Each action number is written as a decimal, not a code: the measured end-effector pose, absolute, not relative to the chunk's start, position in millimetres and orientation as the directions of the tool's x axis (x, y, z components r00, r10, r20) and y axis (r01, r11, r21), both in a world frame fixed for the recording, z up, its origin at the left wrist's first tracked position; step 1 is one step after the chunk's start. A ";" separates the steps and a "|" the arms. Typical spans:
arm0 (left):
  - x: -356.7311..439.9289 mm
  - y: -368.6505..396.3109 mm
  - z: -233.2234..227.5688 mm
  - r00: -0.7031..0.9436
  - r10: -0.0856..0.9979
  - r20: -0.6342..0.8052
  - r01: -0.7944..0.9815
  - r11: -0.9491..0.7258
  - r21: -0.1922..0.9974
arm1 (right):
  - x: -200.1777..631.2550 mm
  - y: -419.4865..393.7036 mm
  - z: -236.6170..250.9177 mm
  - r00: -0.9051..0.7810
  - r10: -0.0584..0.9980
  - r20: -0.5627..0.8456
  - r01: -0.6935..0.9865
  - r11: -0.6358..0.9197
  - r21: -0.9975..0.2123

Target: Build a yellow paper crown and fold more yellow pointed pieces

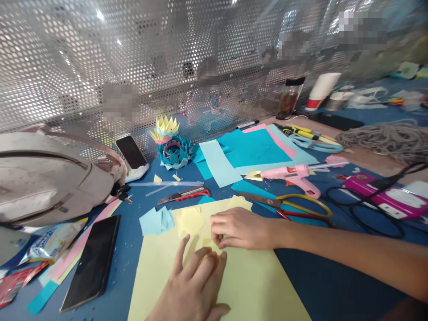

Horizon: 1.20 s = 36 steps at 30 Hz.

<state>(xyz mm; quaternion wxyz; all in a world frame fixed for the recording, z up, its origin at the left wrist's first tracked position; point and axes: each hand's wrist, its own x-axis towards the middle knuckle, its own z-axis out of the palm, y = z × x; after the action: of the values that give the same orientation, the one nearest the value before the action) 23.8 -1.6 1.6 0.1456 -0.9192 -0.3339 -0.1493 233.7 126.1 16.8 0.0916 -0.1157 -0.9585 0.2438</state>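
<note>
I judge I'm mid-fold: my left hand (197, 285) lies flat, grip open, on the yellow sheet (244, 285) on the bench (321, 281), while my right hand (240, 229) pinches a small yellow paper piece (211, 244); next comes a firm, aligned crease.

Both hands, the left hand (194, 285) and the right hand (240, 229), are bare, with no rings, and the right arm has no sleeve.
</note>
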 end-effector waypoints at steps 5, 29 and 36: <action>23.0 -3.0 -0.1 0.729 0.587 0.353 0.664 -0.731 -0.157 | 233.3 118.3 16.4 -0.927 0.366 0.089 0.281 0.830 -0.482; 15.3 -3.8 3.7 0.741 0.589 0.323 0.649 -0.751 -0.120 | 240.1 136.5 16.6 -0.957 0.278 0.088 0.151 0.731 -0.666; 20.2 -3.5 7.8 0.731 0.614 0.298 0.665 -0.739 -0.110 | 236.2 132.8 16.2 -0.950 0.301 0.084 0.183 0.755 -0.630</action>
<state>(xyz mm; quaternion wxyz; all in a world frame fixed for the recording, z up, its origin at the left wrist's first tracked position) 20.2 -3.5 7.8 0.1048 -0.9245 -0.3456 -0.1218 236.2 132.8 16.2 0.0905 -0.1297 -0.9323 0.3253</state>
